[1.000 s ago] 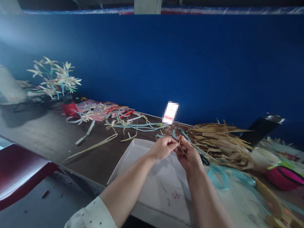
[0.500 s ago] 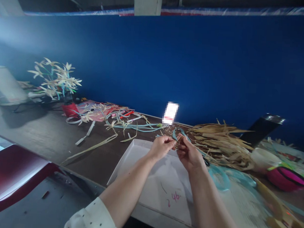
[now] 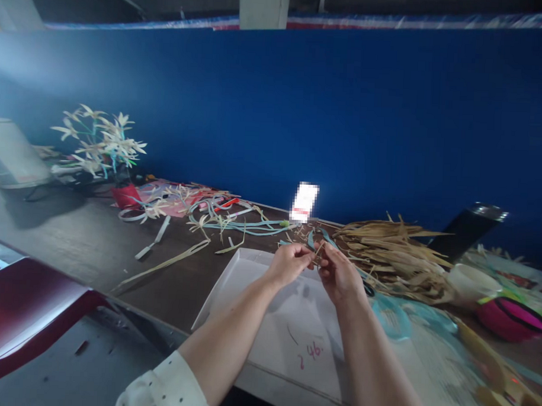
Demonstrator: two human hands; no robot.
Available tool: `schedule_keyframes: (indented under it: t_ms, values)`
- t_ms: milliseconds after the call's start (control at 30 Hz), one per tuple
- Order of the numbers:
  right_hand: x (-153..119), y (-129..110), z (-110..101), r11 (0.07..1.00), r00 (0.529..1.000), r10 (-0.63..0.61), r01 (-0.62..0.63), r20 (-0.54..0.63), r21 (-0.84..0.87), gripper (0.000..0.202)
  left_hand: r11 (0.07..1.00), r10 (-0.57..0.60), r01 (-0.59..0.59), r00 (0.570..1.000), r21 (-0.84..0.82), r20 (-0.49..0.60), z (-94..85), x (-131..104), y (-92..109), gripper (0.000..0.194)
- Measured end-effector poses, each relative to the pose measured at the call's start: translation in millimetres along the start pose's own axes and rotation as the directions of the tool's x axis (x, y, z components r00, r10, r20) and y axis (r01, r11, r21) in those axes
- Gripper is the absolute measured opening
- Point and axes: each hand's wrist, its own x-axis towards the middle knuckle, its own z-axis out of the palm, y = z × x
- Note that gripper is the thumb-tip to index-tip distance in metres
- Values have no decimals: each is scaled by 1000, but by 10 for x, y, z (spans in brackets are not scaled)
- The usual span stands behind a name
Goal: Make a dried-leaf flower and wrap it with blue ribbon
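Note:
Both hands are close together over the far part of a white box lid [image 3: 288, 328] with red handwriting on it. My left hand [image 3: 291, 264] is pinched on a thin tan strip [image 3: 320, 248]. Close beside it, my right hand [image 3: 338, 271] has its fingers closed on the same small strip, whose lower part the fingers hide. Just beyond the hands lie light blue ribbon pieces [image 3: 327, 236]. A bundle of dried husk leaves [image 3: 394, 252] lies to the right of my right hand.
Blue cords [image 3: 252, 228] and scraps lie at the left, near a red pot [image 3: 125, 195] of pale flowers. A bright phone [image 3: 304, 202] stands at the back. On the right are a dark flask [image 3: 465, 230], a white bowl [image 3: 472, 284], a pink pouch [image 3: 511, 318] and a glue gun [image 3: 492, 364].
My right hand's fingers have shifted slightly and closed in more around the strip. My left hand is almost in the same place.

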Motion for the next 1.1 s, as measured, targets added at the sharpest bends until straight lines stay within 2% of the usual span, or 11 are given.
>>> schedule_keyframes:
  t_ms: [233, 700, 1100]
  values:
    - [-2, 14, 30, 999, 999, -44, 44, -27, -7, 22, 1000, -15, 15, 999, -14, 36, 19, -3, -10, 29]
    - [-33, 0, 50, 995, 999, -45, 43, -23, -91, 29, 999, -12, 11, 1000, 49, 12, 10, -3, 7, 27]
    - [-38, -14, 34, 992, 999, -46, 48, 19, -118, 28, 995, -82, 83, 996, 64, -28, 4, -1, 28, 26]
